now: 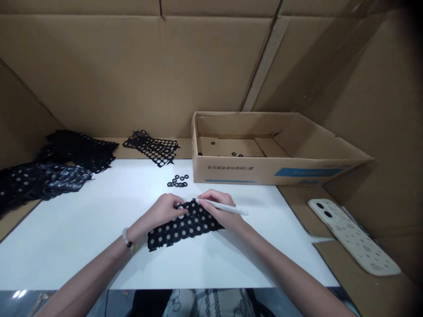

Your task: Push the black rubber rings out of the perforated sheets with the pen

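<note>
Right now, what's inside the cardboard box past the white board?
Inside the cardboard box, a few small black rings lie on the cardboard floor. The near wall hides the floor directly behind it, so anything there cannot be seen.

The left hand [163,210] rests its fingertips on a black perforated sheet [183,226], which lies on a white tabletop [82,233]. The right hand [218,209] grips a white pen-shaped tool [224,207], its tip at the sheet's upper edge. Small black rings [177,181] lie just beyond the hands, near a cardboard box [280,171]. More black perforated sheets [152,148] lie farther off, and a beaded bracelet [126,238] circles the left wrist.
</note>
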### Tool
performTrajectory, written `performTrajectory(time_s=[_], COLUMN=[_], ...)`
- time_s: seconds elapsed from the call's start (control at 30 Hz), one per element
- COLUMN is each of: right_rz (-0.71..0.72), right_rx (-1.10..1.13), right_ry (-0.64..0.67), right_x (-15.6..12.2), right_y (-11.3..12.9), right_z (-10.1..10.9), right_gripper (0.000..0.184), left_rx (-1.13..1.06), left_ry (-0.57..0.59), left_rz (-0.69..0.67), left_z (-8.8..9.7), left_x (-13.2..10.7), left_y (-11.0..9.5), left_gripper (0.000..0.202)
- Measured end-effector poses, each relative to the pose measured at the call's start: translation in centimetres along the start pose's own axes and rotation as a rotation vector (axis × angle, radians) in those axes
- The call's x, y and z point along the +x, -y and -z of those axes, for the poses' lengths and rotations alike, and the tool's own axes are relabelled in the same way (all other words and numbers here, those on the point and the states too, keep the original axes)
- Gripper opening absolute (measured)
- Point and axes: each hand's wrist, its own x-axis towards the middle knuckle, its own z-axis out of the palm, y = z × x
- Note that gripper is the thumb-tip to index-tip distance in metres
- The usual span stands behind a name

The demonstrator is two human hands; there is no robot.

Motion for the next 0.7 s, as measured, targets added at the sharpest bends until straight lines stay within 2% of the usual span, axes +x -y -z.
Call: performTrajectory(time_s=[0.1, 0.27, 0.7], right_rz=[0.046, 0.156, 0.146], right_rx=[-0.031, -0.107, -0.031], right_ry=[0.029, 0.014, -0.005], right_x=[-0.2, -0.3, 0.0], right_y=[-0.3, -1.7, -1.5], right_z=[-0.4, -1.0, -0.9], right_gripper=[0.010, 0.010, 0.011], left_rx=[-0.081, -0.239, -0.345], left_ry=[-0.037, 0.000, -0.067], left_rz=[-0.053, 0.022, 0.027], left_z=[0.2, 0.2, -0.3], left_x=[0.1, 0.2, 0.3], left_y=[-0.1, -0.2, -0.1], left_gripper=[0.023, 0.023, 0.017])
